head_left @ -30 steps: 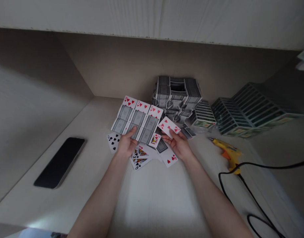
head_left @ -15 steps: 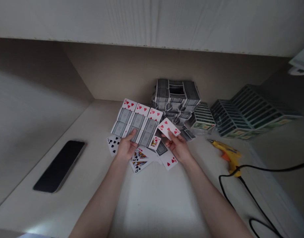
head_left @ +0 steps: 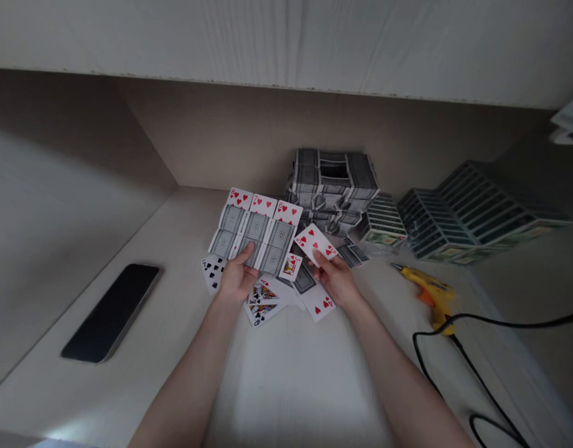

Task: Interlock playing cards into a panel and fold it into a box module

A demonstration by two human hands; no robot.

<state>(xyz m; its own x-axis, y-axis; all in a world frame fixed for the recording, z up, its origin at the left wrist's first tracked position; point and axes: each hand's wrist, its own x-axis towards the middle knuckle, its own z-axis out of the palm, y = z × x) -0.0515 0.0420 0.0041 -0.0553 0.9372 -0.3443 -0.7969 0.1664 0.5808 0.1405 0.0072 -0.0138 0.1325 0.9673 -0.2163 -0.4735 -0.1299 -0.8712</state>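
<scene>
Flat panel of grey-patterned playing cards [head_left: 277, 242], striped with white, is tilted in your left hand [head_left: 237, 280], gripped with the thumb on its face and the fingers partly hidden beneath. White ends of the eight, seven and six of hearts show along its twelve o'clock edge. At three o'clock from that hand, your right hand [head_left: 335, 277] pinches a single white five of hearts card [head_left: 309, 239] just beside the panel. You cannot tell whether the white jack card [head_left: 290, 266] at the panel's five o'clock corner is joined to it.

Under your hands, loose white and grey playing cards [head_left: 265, 311] lie overlapping on the pale table [head_left: 286, 379]. At two o'clock from the panel stands a grey-patterned block with a rectangular top opening [head_left: 306, 177]. From your right hand, green-and-white ribbed stepped structures [head_left: 482, 214] stand toward two o'clock; a yellow glue gun with an orange trigger [head_left: 433, 289] lies at three. Toward eight o'clock from the panel rests a black phone [head_left: 111, 314].
</scene>
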